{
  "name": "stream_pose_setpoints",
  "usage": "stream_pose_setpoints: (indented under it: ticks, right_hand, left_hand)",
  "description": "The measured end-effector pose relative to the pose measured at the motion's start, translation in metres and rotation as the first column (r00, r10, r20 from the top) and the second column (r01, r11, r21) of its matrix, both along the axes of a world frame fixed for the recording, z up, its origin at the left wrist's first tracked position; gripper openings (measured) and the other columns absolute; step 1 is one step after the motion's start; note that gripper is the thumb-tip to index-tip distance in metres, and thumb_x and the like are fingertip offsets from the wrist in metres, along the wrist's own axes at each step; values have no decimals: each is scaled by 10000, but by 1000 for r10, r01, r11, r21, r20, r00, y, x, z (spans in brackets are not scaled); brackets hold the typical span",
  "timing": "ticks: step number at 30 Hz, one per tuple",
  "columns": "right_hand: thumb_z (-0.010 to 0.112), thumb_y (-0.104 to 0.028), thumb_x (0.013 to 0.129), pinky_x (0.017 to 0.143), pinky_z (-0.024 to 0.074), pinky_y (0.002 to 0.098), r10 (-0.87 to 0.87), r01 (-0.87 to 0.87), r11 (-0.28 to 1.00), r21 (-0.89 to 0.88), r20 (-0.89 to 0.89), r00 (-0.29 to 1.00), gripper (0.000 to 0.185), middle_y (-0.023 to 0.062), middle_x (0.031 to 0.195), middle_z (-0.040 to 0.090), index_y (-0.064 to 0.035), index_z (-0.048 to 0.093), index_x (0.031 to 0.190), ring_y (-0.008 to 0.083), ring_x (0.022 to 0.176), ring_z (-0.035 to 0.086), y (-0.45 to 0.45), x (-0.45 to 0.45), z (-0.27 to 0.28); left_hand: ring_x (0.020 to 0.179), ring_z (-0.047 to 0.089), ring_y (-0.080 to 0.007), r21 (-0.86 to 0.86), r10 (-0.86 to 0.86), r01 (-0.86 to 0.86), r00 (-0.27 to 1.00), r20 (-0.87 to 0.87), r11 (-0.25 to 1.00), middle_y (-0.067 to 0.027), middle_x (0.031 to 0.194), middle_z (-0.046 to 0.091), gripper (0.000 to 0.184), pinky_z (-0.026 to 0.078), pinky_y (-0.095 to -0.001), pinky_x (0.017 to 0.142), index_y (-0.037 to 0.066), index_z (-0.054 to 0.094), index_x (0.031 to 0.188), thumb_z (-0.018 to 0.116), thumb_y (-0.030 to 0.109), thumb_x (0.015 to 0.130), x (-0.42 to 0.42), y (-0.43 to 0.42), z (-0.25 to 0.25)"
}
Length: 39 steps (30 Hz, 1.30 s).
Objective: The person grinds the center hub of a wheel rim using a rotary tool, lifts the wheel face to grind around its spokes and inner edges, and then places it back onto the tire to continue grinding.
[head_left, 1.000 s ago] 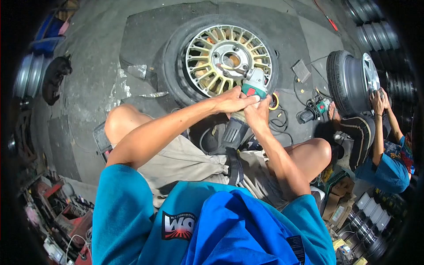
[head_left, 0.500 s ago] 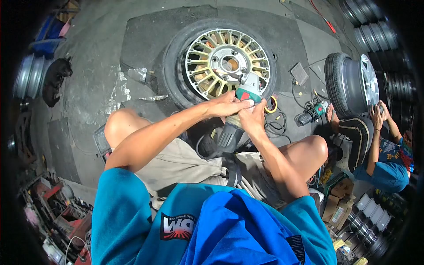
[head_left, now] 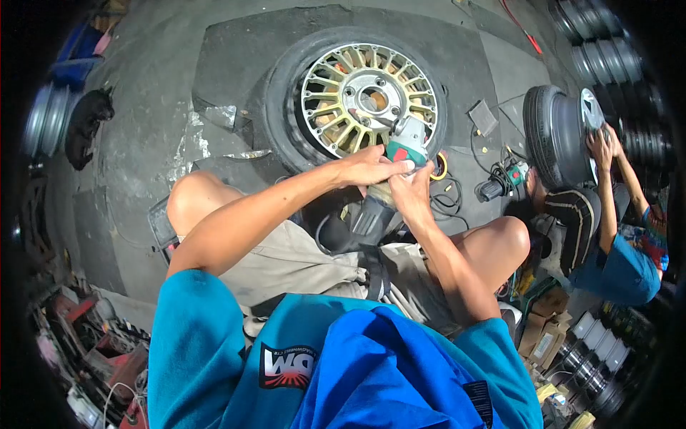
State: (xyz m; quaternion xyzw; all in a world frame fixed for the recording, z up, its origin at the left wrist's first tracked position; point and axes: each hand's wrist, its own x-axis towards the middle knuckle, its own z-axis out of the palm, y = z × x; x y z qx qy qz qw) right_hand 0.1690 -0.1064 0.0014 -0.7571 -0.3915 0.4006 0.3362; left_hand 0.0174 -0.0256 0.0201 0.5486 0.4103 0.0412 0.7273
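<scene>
Both my hands are closed around a green and black angle grinder (head_left: 406, 153). My left hand (head_left: 368, 169) wraps its side near the green housing, while my right hand (head_left: 412, 189) grips it from the right. The grinder's silver head lies over the lower right part of a spoked wheel rim (head_left: 366, 121), which has yellowish spokes and a bare metal lip. Under and around the rim is a black tire (head_left: 281, 107) lying flat on the floor. The grinder's tip is partly hidden, so contact with the spokes cannot be made out.
At right, another person (head_left: 618, 264) sits with both hands on a silver wheel with a tire (head_left: 544, 136). A second green grinder (head_left: 511, 179), cables and a yellow tape roll (head_left: 441, 166) lie between us. A black animal (head_left: 89, 127) lies at left. Rims (head_left: 607, 61) are stacked far right.
The grinder and my hands have shifted slightly to the right over the rim. The other person's hands have moved up and left onto the face of their wheel.
</scene>
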Motion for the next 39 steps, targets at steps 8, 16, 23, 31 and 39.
stream_pose_setpoints:
  ticks: [8, 16, 23, 31, 39]
  right_hand:
    - [847, -257, 838, 988, 486, 482, -88, 78, 990, 116, 80, 993, 945, 353, 1276, 568, 91, 218, 1451, 444, 1181, 617, -5, -39, 28]
    - [742, -180, 875, 1007, 478, 491, -129, 23, 898, 439, 212, 969, 834, 282, 1249, 599, 32, 204, 1475, 402, 1154, 631, -11, -57, -17]
    - [729, -205, 875, 1103, 407, 500, -38, -11, 935, 356, 130, 991, 915, 319, 1374, 502, 111, 145, 1505, 427, 1295, 534, -11, -62, -11]
    - [735, -245, 888, 1063, 431, 502, -35, -38, 912, 408, 169, 985, 825, 297, 1354, 501, 89, 232, 1451, 414, 1242, 561, -5, -57, -29]
    - [727, -247, 891, 1054, 433, 502, -17, -73, 917, 393, 219, 976, 855, 317, 1290, 547, 118, 180, 1437, 432, 1186, 589, -2, -56, -27]
  left_hand:
    - [1006, 620, -144, 73, -37, 35, 999, 26, 997, -62, 1161, 667, 721, 529, -304, 867, 26, 571, 1371, 754, 564, 927, -6, 0, -25]
    - [1158, 662, -193, 122, 103, -135, 966, 237, 983, -107, 1286, 706, 677, 521, -365, 1023, 66, 595, 1415, 819, 458, 911, -3, -13, -22]
    - [1150, 690, -264, 321, 93, -74, 995, -43, 944, -164, 1253, 730, 823, 517, -376, 1013, 36, 673, 1343, 756, 684, 843, -15, -15, 1]
    - [1183, 680, -279, 315, 114, -122, 993, 42, 941, -171, 1276, 720, 786, 498, -390, 1040, 15, 663, 1351, 782, 605, 847, -16, -9, 4]
    - [1063, 720, -265, 325, 94, -93, 995, 12, 941, -152, 1156, 762, 721, 529, -398, 961, 81, 713, 1303, 768, 630, 838, -21, -7, 28]
